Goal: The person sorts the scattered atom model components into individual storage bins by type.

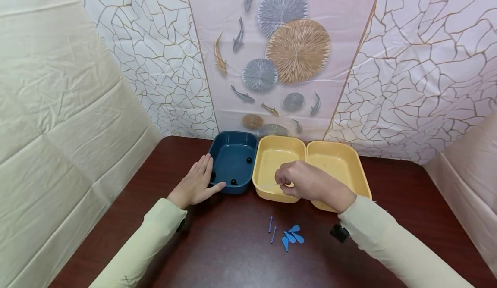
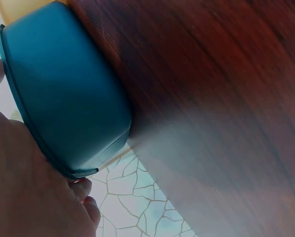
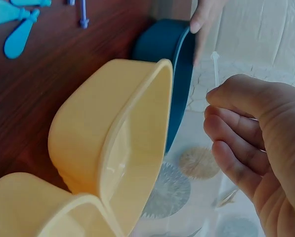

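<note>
My left hand lies along the near left corner of the dark blue bin, fingers straight on its left rim and thumb over the near rim. Three small black balls are inside that bin. Above the middle yellow bin, my right hand pinches a thin whitish stick between thumb and index finger. The stick has a knobbed end and points toward the blue bin. In the right wrist view, the other fingers of this hand are curled.
A second yellow bin stands against the middle one on the right. On the dark wooden table in front lie two purple sticks and several blue teardrop-shaped pieces. A patterned cloth hangs behind the bins.
</note>
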Demonstrator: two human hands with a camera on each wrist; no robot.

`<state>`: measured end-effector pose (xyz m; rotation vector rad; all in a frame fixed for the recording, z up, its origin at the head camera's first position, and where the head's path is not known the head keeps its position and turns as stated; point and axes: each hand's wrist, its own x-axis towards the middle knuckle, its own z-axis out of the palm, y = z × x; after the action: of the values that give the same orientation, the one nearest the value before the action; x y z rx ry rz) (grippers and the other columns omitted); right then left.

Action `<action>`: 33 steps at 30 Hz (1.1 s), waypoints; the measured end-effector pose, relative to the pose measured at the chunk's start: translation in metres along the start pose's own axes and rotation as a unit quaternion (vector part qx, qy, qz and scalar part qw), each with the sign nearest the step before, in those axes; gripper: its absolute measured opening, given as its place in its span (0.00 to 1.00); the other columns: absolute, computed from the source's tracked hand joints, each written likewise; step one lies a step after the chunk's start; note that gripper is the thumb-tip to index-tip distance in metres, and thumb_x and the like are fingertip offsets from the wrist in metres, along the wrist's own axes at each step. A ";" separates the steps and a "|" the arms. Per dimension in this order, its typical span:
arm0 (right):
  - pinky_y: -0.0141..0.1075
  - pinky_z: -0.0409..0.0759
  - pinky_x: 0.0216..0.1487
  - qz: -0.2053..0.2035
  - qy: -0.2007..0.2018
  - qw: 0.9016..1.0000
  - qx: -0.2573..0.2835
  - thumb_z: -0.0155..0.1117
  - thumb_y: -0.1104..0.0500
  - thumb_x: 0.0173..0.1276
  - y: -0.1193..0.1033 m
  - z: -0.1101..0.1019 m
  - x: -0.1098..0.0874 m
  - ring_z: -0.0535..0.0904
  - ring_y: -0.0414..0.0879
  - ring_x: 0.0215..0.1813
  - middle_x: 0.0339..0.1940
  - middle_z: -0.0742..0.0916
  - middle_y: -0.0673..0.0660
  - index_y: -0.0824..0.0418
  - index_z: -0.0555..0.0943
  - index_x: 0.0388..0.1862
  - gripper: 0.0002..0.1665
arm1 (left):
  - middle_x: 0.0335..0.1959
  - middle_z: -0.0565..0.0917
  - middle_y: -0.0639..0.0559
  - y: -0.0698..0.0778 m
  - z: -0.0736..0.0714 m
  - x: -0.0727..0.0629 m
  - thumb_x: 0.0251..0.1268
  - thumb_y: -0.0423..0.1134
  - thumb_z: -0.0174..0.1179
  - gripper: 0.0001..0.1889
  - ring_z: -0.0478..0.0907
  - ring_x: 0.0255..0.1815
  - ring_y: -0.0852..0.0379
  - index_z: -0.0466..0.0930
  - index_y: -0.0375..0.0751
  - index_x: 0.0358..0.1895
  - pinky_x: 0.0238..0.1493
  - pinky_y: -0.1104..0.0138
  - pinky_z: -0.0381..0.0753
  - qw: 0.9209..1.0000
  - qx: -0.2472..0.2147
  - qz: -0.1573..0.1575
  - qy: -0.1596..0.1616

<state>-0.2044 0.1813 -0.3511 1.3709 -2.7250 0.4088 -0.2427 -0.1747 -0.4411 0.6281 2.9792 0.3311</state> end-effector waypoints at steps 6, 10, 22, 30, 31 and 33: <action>0.31 0.81 0.37 0.014 0.015 1.000 -0.005 0.74 0.69 0.63 0.016 0.007 0.005 0.81 0.44 0.34 0.31 0.86 0.50 0.58 0.86 0.33 0.07 | 0.88 0.43 0.33 -0.002 0.000 -0.001 0.78 0.69 0.46 0.53 0.42 0.90 0.34 0.41 0.28 0.85 0.88 0.42 0.46 1.000 0.001 -0.003 0.001; 0.31 0.79 0.36 0.026 0.022 0.999 -0.011 0.73 0.70 0.63 0.030 0.015 0.007 0.78 0.42 0.32 0.29 0.85 0.51 0.58 0.84 0.31 0.08 | 0.89 0.42 0.34 -0.003 0.001 0.000 0.78 0.70 0.46 0.54 0.41 0.90 0.35 0.40 0.28 0.85 0.88 0.42 0.46 1.000 0.000 -0.005 0.002; 0.30 0.72 0.33 0.048 0.026 0.999 -0.004 0.73 0.72 0.59 0.062 0.046 0.020 0.69 0.38 0.28 0.24 0.81 0.50 0.58 0.80 0.25 0.12 | 0.89 0.40 0.36 -0.005 0.004 0.001 0.78 0.71 0.44 0.55 0.39 0.90 0.36 0.38 0.30 0.86 0.88 0.43 0.45 1.000 -0.001 -0.009 0.002; 0.31 0.67 0.33 0.067 0.007 0.998 0.008 0.72 0.72 0.61 0.068 0.061 0.030 0.66 0.40 0.27 0.22 0.75 0.48 0.60 0.79 0.24 0.13 | 0.89 0.41 0.35 -0.004 0.005 0.002 0.78 0.71 0.45 0.54 0.39 0.90 0.36 0.39 0.29 0.86 0.88 0.43 0.46 1.000 -0.010 -0.005 0.004; 0.31 0.68 0.33 0.071 0.004 0.997 0.009 0.71 0.72 0.61 0.068 0.062 0.031 0.67 0.41 0.28 0.22 0.76 0.49 0.60 0.80 0.25 0.12 | 0.89 0.40 0.36 -0.004 0.005 0.002 0.78 0.71 0.44 0.54 0.38 0.90 0.36 0.38 0.30 0.86 0.88 0.43 0.46 1.000 -0.009 -0.007 0.000; 0.31 0.70 0.33 0.082 -0.005 0.997 0.015 0.71 0.72 0.62 0.069 0.065 0.033 0.69 0.41 0.28 0.23 0.78 0.50 0.59 0.81 0.26 0.11 | 0.89 0.39 0.37 -0.004 0.006 0.003 0.78 0.72 0.43 0.54 0.38 0.90 0.37 0.38 0.31 0.86 0.88 0.44 0.45 1.000 -0.006 -0.010 -0.003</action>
<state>-0.2752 0.1776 -0.4224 1.1622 -2.8614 0.4548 -0.2462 -0.1764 -0.4484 0.5967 2.9742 0.3440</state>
